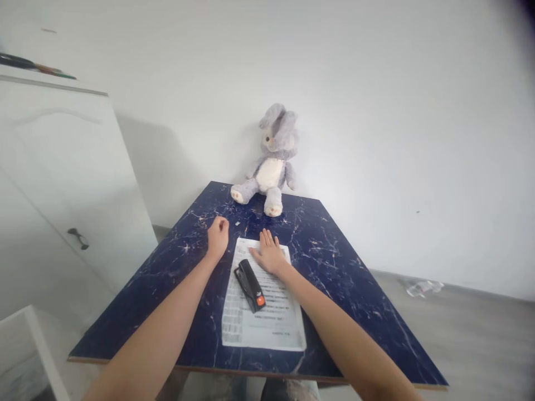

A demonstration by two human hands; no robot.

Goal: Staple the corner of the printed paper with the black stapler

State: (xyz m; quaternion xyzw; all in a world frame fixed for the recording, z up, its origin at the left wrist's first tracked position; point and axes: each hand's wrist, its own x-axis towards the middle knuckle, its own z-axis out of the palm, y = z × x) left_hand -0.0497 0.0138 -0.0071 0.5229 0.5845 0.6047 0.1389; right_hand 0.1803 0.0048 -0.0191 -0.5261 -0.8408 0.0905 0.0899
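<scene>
A printed sheet of paper (267,312) lies on the dark blue marbled table (334,262). A black stapler (249,284) with an orange end rests on the sheet's left half. My right hand (268,252) lies flat on the top of the paper, fingers spread, open. My left hand (218,235) rests on the table just left of the paper's top corner, its fingers curled into a loose fist. A tiny pale speck (237,223) lies on the table just right of that fist.
A grey and white plush rabbit (271,161) sits at the table's far edge against the white wall. A white cabinet (62,184) with a dark handle stands to the left. A crumpled clear wrapper (422,287) lies on the grey floor at right.
</scene>
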